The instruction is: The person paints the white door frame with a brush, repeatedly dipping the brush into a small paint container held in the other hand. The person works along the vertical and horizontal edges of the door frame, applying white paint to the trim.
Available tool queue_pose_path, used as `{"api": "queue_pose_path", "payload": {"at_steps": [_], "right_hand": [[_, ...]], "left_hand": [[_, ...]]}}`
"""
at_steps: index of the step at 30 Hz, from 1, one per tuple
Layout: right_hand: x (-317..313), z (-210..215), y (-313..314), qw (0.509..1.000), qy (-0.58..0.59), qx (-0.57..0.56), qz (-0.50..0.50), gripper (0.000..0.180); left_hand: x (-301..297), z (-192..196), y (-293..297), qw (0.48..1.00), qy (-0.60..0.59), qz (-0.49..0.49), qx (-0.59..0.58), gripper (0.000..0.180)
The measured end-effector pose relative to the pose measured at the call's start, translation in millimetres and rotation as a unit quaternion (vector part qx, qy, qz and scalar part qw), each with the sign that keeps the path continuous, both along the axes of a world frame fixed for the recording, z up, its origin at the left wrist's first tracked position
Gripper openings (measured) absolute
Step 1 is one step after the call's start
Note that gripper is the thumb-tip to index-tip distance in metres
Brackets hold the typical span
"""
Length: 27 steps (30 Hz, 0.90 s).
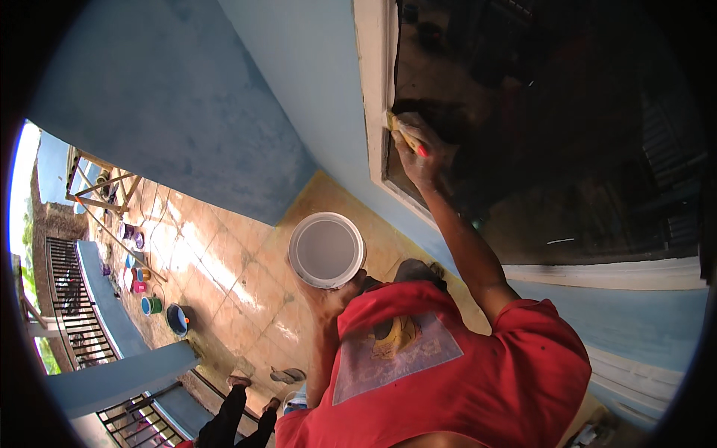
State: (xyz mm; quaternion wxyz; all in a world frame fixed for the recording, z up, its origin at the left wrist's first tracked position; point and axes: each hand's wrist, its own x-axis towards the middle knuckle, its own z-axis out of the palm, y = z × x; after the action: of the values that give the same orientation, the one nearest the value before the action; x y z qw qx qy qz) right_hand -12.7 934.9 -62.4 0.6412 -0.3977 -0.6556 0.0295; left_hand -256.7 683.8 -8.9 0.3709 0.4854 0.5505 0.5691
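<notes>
My right hand (427, 158) is closed round the handle of a paintbrush (410, 139), which is yellowish with a red end. The bristles touch the whitish window frame (373, 112) along its inner edge, beside the dark glass (553, 142). Lower down and to the left, my left hand (320, 296) grips a round white bucket (293, 254) from below and the side. Pale greyish-white paint (326, 249) shows inside it. Most of the left fingers are hidden under the bucket.
Blue walls (179, 97) meet in a corner over the tiled floor (224, 261). Several coloured buckets (152, 305) and a wooden trestle (108, 190) stand at the left by a railing (78, 299). Another person's dark-trousered legs (228, 411) show at the lower left, near a sandal (287, 375).
</notes>
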Motion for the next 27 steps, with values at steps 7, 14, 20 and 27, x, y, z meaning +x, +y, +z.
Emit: {"api": "queue_pose_path", "payload": {"at_steps": [7, 14, 20, 27], "right_hand": [[-8, -34, -22, 0.992, 0.095, -0.057, 0.053, 0.018], [4, -156, -37, 0.968, 0.009, -0.252, -0.006, 0.02], [-6, -97, -6, 0.964, 0.07, -0.253, -0.04, 0.022], [-27, -38, -42, 0.86, 0.439, -0.245, 0.085, 0.023]], "left_hand": [[5, 5, -7, 1.0, 0.003, 0.016, -0.005, 0.104], [-2, -4, -7, 0.999, 0.025, 0.031, 0.003, 0.107], [-4, -9, -4, 0.999, 0.001, 0.029, -0.019, 0.111], [-1, -3, 1, 0.994, 0.043, 0.082, 0.051, 0.072]]}}
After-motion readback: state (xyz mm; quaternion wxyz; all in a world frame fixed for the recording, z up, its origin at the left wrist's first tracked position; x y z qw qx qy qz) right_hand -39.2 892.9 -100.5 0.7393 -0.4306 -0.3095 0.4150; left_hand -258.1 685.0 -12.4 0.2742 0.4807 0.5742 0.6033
